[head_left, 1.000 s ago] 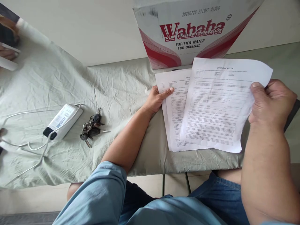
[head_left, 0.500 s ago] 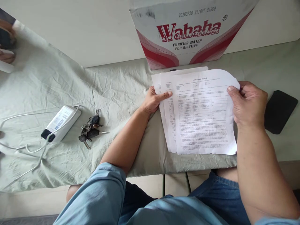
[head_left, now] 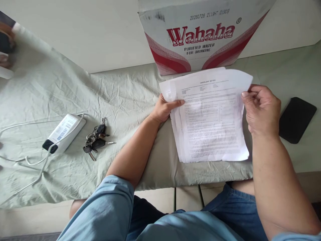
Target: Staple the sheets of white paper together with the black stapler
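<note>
Several printed paper sheets (head_left: 210, 124), the top one headed "OVERLEAF NOTES", are held up in front of me over the cloth-covered surface. My left hand (head_left: 164, 107) grips their left edge, thumb on top and fingers hidden underneath. At the upper right, my right hand (head_left: 262, 107) pinches the edge of the top sheet between thumb and bent fingers. The sheets overlap unevenly, with lower ones showing along the left side. The top sheet's upper right corner bends upward.
A Wahaha water carton (head_left: 200, 40) stands behind the papers against the wall. To the right lies a black phone-like slab (head_left: 298, 119). On the left are a bunch of keys (head_left: 96, 139) and a white box-shaped device (head_left: 64, 132) with a white cable. Part of another person's hand (head_left: 6, 36) shows at the far left.
The top sheet has shifted left over the lower ones, covering more of them. My right hand has moved slightly left and up with it; my left hand keeps its hold.
</note>
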`<act>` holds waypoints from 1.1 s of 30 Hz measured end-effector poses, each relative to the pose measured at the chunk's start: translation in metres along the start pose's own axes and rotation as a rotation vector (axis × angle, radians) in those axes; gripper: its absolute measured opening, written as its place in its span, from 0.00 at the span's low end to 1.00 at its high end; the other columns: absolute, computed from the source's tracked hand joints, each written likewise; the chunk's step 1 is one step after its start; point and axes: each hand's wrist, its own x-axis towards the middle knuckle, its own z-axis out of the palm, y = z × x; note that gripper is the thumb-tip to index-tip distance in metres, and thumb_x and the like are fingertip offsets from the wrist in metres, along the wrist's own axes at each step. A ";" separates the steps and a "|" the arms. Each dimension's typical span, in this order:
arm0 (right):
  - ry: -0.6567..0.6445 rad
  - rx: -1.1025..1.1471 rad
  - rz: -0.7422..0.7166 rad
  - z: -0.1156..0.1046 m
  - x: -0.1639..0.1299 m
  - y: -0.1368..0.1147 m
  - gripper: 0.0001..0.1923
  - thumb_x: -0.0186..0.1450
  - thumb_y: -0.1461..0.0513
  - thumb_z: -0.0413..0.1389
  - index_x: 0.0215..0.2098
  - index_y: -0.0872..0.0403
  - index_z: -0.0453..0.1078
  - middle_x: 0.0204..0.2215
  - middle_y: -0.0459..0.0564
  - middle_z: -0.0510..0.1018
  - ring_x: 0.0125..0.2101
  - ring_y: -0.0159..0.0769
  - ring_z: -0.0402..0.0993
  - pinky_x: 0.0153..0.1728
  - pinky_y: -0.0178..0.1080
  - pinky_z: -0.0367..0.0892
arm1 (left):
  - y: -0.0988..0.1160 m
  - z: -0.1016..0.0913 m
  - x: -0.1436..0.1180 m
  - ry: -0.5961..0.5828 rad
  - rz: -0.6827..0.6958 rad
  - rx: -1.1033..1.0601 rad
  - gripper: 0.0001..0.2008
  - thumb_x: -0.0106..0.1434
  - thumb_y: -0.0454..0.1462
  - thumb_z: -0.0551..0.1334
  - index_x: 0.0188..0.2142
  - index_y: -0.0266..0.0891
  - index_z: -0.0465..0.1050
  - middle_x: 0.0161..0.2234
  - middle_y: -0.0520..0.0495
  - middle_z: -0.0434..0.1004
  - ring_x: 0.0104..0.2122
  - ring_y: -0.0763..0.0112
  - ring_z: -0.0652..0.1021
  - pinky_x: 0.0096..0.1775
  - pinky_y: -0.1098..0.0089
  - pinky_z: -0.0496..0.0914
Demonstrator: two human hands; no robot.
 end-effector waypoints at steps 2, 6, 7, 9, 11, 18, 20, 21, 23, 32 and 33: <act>-0.052 0.049 0.127 -0.004 0.003 0.007 0.31 0.63 0.43 0.75 0.58 0.48 0.82 0.43 0.50 0.89 0.45 0.43 0.86 0.55 0.53 0.81 | -0.001 -0.002 0.004 0.110 0.029 -0.056 0.36 0.43 0.50 0.92 0.49 0.43 0.89 0.53 0.40 0.95 0.62 0.31 0.90 0.68 0.36 0.84; -0.212 0.162 0.413 -0.015 0.006 0.018 0.48 0.54 0.35 0.82 0.62 0.47 0.78 0.43 0.52 0.88 0.52 0.52 0.89 0.61 0.61 0.83 | -0.007 -0.014 0.016 0.238 0.129 -0.136 0.37 0.48 0.53 0.90 0.54 0.43 0.88 0.57 0.40 0.94 0.69 0.34 0.86 0.73 0.39 0.81; -0.277 0.197 0.457 -0.017 0.005 0.018 0.47 0.54 0.35 0.82 0.61 0.46 0.79 0.44 0.52 0.89 0.51 0.52 0.89 0.59 0.61 0.85 | -0.009 -0.019 0.020 0.245 0.151 -0.142 0.36 0.51 0.54 0.89 0.54 0.43 0.87 0.58 0.39 0.94 0.72 0.34 0.84 0.75 0.39 0.80; -0.400 0.283 0.524 -0.018 0.002 0.014 0.40 0.57 0.36 0.82 0.58 0.45 0.81 0.45 0.52 0.90 0.47 0.51 0.90 0.52 0.59 0.89 | -0.013 -0.029 0.026 0.241 0.192 -0.140 0.35 0.54 0.56 0.88 0.55 0.44 0.86 0.59 0.39 0.93 0.76 0.35 0.80 0.78 0.40 0.77; -0.456 0.370 0.596 -0.015 -0.004 0.005 0.34 0.58 0.39 0.82 0.53 0.45 0.82 0.45 0.52 0.92 0.44 0.49 0.91 0.47 0.56 0.90 | -0.015 -0.037 0.031 0.231 0.217 -0.132 0.36 0.57 0.58 0.86 0.57 0.45 0.85 0.61 0.39 0.92 0.79 0.36 0.76 0.80 0.40 0.75; -0.416 0.502 0.618 0.020 -0.032 -0.022 0.32 0.49 0.50 0.86 0.49 0.44 0.85 0.53 0.51 0.94 0.59 0.57 0.89 0.67 0.68 0.84 | -0.007 -0.033 0.027 0.225 0.208 -0.152 0.39 0.56 0.59 0.85 0.61 0.46 0.84 0.63 0.39 0.91 0.81 0.34 0.73 0.80 0.38 0.75; -0.292 0.522 0.459 0.024 -0.033 -0.026 0.29 0.48 0.52 0.86 0.45 0.45 0.85 0.51 0.51 0.94 0.64 0.58 0.86 0.75 0.69 0.77 | -0.003 -0.028 0.024 0.212 0.209 -0.160 0.42 0.53 0.57 0.87 0.62 0.46 0.83 0.62 0.39 0.91 0.80 0.34 0.75 0.81 0.39 0.74; -0.225 0.516 0.374 0.023 -0.031 -0.027 0.28 0.48 0.53 0.85 0.44 0.46 0.85 0.50 0.51 0.94 0.65 0.57 0.86 0.78 0.68 0.73 | -0.001 -0.026 0.023 0.203 0.209 -0.164 0.43 0.52 0.56 0.87 0.63 0.46 0.83 0.61 0.39 0.92 0.79 0.35 0.76 0.81 0.40 0.74; -0.110 0.472 0.210 0.018 -0.024 -0.029 0.24 0.51 0.52 0.84 0.43 0.47 0.86 0.49 0.51 0.93 0.65 0.56 0.86 0.80 0.66 0.69 | 0.003 -0.024 0.021 0.178 0.210 -0.155 0.46 0.48 0.53 0.89 0.64 0.46 0.82 0.60 0.39 0.92 0.78 0.36 0.78 0.80 0.43 0.74; 0.055 0.308 -0.182 -0.012 0.000 -0.031 0.19 0.61 0.43 0.79 0.42 0.44 0.88 0.46 0.53 0.90 0.67 0.62 0.85 0.71 0.70 0.77 | 0.012 -0.029 0.015 0.082 0.220 -0.056 0.43 0.42 0.62 0.91 0.53 0.51 0.86 0.55 0.43 0.92 0.72 0.36 0.84 0.73 0.43 0.79; 0.045 0.299 -0.172 -0.013 0.000 -0.029 0.19 0.60 0.43 0.79 0.41 0.44 0.88 0.44 0.52 0.90 0.64 0.61 0.86 0.70 0.70 0.78 | 0.011 -0.030 0.015 0.066 0.210 -0.042 0.42 0.42 0.62 0.91 0.52 0.50 0.87 0.53 0.43 0.93 0.70 0.34 0.85 0.72 0.42 0.80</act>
